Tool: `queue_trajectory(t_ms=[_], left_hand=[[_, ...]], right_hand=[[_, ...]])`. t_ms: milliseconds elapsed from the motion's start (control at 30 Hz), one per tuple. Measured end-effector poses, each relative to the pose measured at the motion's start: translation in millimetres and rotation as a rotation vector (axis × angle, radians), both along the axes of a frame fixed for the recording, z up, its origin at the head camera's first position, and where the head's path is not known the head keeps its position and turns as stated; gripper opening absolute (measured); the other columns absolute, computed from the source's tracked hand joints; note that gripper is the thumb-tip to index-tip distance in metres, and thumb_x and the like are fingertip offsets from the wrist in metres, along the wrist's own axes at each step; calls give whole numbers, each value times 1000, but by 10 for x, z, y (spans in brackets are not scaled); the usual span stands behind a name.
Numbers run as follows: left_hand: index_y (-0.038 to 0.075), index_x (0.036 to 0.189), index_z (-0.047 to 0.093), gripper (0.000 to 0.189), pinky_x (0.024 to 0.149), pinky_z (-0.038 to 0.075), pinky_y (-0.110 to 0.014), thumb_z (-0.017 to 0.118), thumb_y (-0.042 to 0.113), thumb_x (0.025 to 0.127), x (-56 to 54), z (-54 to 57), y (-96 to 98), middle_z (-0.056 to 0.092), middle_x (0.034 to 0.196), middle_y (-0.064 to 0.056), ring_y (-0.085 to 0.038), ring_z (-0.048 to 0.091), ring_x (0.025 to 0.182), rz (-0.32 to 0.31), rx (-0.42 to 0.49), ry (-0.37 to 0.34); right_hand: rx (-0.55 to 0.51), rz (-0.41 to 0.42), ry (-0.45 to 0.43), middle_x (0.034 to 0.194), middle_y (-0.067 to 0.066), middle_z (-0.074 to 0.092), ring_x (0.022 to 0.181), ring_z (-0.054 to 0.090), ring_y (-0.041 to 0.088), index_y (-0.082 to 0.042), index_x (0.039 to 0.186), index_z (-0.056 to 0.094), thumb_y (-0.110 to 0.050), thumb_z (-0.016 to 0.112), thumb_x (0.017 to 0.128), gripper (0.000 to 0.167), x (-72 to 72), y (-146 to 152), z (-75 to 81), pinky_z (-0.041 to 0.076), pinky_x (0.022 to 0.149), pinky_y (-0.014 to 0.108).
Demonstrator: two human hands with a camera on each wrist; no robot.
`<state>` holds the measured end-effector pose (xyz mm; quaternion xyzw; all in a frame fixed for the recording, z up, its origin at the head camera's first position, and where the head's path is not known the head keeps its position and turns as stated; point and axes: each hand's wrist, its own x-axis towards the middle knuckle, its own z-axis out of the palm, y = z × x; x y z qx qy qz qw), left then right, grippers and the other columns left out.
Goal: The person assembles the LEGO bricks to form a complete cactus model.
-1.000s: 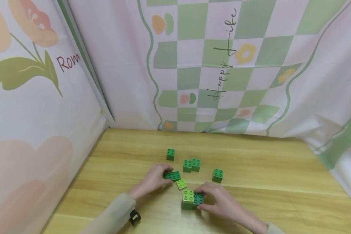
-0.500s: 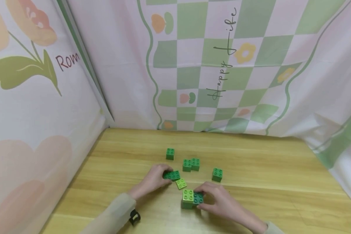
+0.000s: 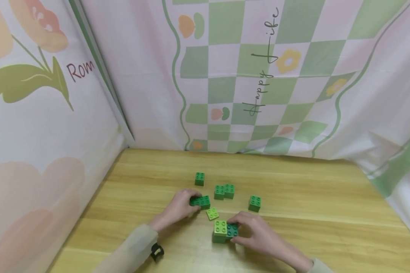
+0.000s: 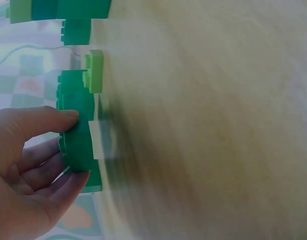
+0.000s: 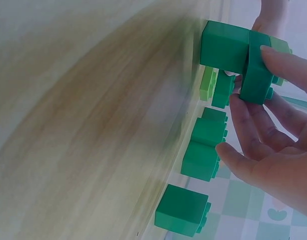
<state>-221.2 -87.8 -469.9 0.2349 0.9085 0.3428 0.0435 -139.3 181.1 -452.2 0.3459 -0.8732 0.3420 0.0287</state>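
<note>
My left hand [image 3: 179, 206] grips a long green building brick [image 3: 201, 202], thumb on one side and fingers on the other. A thin lime building plate [image 3: 212, 214] lies flat on the table just beside that brick. My right hand [image 3: 257, 233] pinches the dark green piece [image 5: 257, 75] of a small stack. This stack has a green brick [image 5: 223, 46] at the bottom, the dark green piece jutting out to the right over it, and a lime piece [image 3: 220, 226] on top. In the right wrist view, the thumb lies on the dark green piece.
Two green square bricks [image 3: 219, 192] sit side by side beyond the hands. Another green brick [image 3: 199, 178] stands farther back on the left, and one more green brick [image 3: 254, 203] on the right. Patterned curtains [image 3: 150, 94] border the wooden table [image 3: 294, 182] behind and at the left.
My left hand has shifted the long green brick slightly away from the lime plate, toward the back. The right hand keeps its hold on the stack, nearly still.
</note>
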Motion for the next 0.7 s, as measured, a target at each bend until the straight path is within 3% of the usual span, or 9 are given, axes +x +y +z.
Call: queue_trajectory(t_ms=[233, 700], left_hand=[[1, 118, 67, 38, 94, 59, -40, 76, 6, 81, 26, 86, -16, 71, 119, -15, -28, 68, 108, -7, 22, 27], [2, 120, 67, 42, 96, 58, -36, 77, 6, 79, 193, 312, 13, 70, 121, -12, -25, 67, 110, -63, 37, 129]], right_hand=[[1, 0, 30, 105, -1, 73, 92, 65, 3, -12, 111, 69, -16, 81, 77, 36, -4, 3, 1, 61, 82, 29], [6, -1, 19, 106, -2, 72, 93, 65, 3, -13, 112, 69, -18, 81, 78, 36, -10, 5, -1, 61, 83, 29]])
